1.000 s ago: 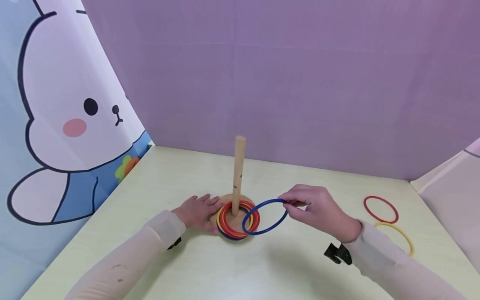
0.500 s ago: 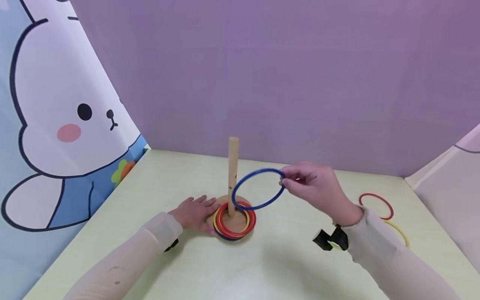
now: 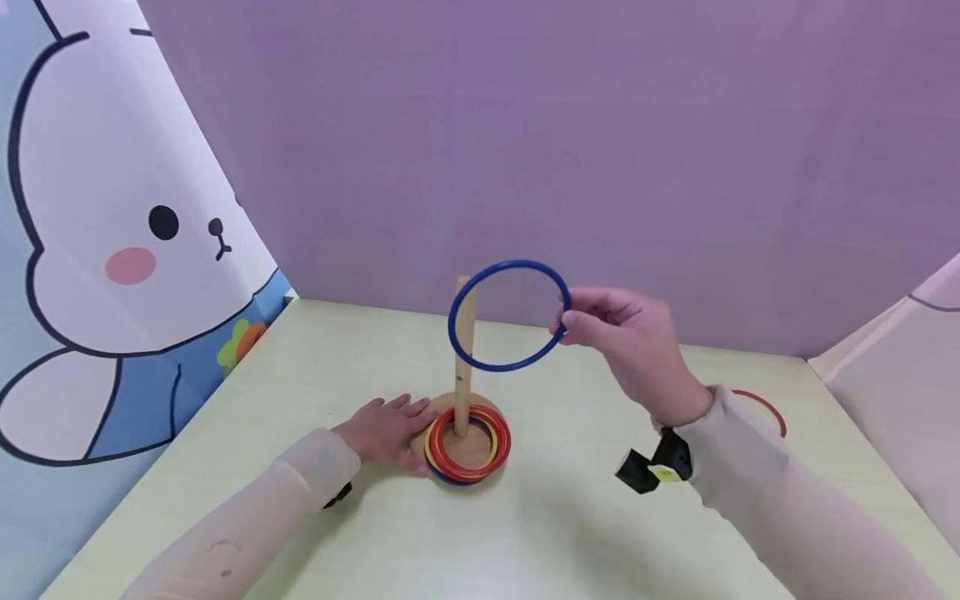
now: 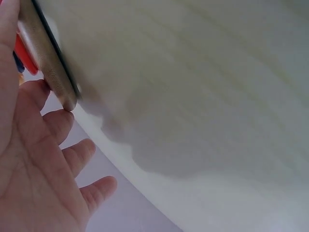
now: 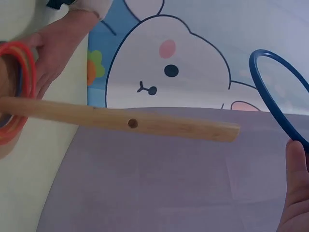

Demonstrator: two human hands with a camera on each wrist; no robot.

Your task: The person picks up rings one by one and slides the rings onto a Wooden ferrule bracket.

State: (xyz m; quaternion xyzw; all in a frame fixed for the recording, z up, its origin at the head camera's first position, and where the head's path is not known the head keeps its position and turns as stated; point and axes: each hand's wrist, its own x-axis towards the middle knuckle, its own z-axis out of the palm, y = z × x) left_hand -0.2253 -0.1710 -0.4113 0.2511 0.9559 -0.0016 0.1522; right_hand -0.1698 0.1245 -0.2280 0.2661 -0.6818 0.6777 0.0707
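A blue ring [image 3: 512, 367] is pinched at its right side between thumb and fingers of my right hand [image 3: 633, 346]. In the head view it overlaps the top of the wooden peg [image 3: 462, 392]; in the right wrist view the blue ring [image 5: 267, 94] is apart from the peg [image 5: 169, 126], beyond its tip. Several stacked red, yellow and blue rings [image 3: 505, 442] lie around the peg's foot on the round wooden base [image 3: 468, 448]. My left hand [image 3: 386, 432] rests at the base's left edge, fingers spread; in the left wrist view its fingertips touch the rim [image 4: 53, 72].
A red ring [image 3: 768, 404] lies on the right of the pale table [image 3: 360, 542], partly hidden by the right sleeve. A purple cloth [image 3: 637, 167] stands behind the table, and a cartoon-printed cloth [image 3: 97, 183] on its left.
My right hand has raised the blue ring from low beside the peg to the height of its top. The yellow ring on the table is now covered by the right arm. My left hand stays put.
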